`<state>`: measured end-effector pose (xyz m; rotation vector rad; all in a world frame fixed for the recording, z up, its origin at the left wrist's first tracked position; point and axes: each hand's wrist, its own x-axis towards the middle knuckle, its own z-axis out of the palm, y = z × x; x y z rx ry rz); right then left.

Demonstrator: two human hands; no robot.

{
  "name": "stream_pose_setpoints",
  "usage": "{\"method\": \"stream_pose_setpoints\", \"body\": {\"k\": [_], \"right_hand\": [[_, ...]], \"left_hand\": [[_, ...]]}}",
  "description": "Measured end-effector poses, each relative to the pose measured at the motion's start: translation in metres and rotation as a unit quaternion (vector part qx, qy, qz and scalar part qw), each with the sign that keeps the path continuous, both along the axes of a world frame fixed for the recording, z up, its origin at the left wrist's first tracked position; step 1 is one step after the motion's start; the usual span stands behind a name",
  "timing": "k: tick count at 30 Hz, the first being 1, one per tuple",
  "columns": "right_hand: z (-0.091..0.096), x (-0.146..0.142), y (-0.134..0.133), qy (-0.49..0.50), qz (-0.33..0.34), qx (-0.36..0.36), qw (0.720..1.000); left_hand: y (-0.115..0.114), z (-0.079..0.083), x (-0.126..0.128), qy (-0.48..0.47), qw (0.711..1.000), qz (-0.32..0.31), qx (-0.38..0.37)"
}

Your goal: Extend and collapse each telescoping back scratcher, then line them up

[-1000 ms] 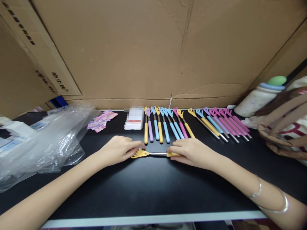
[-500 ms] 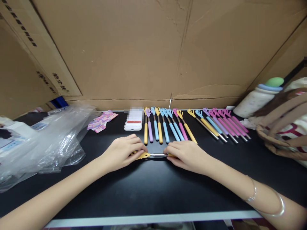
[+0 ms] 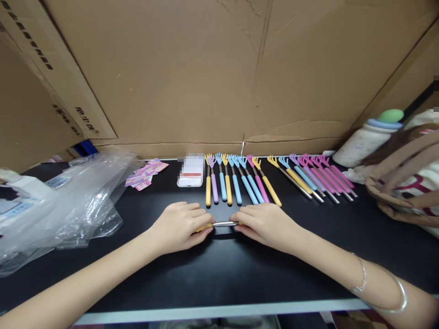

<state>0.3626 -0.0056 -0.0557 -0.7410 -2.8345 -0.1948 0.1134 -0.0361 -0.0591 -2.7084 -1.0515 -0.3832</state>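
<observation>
A yellow back scratcher point(image 3: 224, 224) with a metal shaft lies level across the front of the table, between my two hands. My left hand point(image 3: 183, 228) is closed around its yellow claw end and hides most of the claw. On the other end, my right hand point(image 3: 262, 224) grips the yellow handle, which its fingers mostly cover. Just beyond my hands, several back scratchers point(image 3: 235, 187) in yellow, purple, blue and pink lie in a row, claws away from me. Farther right is a second group of back scratchers point(image 3: 315, 178) with bare metal ends toward me.
Clear plastic bags point(image 3: 82, 201) are heaped at the left. Small pink printed cards point(image 3: 146, 174) and a phone point(image 3: 190, 171) lie near the cardboard wall point(image 3: 178, 73). At the right, a white bottle point(image 3: 360, 144) leans beside a brown and white bag point(image 3: 394, 192).
My left hand has shifted its fingers along the claw end toward the shaft, covering more of the yellow claw. My right hand has moved slightly left.
</observation>
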Motion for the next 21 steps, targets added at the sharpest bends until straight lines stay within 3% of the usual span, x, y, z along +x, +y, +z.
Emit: {"method": "stream_pose_setpoints", "body": {"k": [5,11,16,18,21], "right_hand": [[0.006,0.0,-0.001,-0.019,-0.002,0.011,1.0],[0.038,0.015,-0.003,0.011,-0.03,0.131,0.991],[0.062,0.054,0.013,0.036,-0.075,0.244,0.966],[0.064,0.078,0.026,0.039,-0.132,0.292,0.947],[0.06,0.107,0.044,0.031,-0.145,0.327,0.933]], "left_hand": [[0.004,0.007,-0.002,0.014,1.0,-0.023,0.005],[0.005,0.04,-0.021,0.029,0.995,-0.027,0.087],[0.012,0.058,-0.066,0.051,0.979,0.036,0.192],[0.017,0.059,-0.088,0.051,0.97,0.098,0.216],[0.026,0.058,-0.11,0.042,0.963,0.152,0.216]]}}
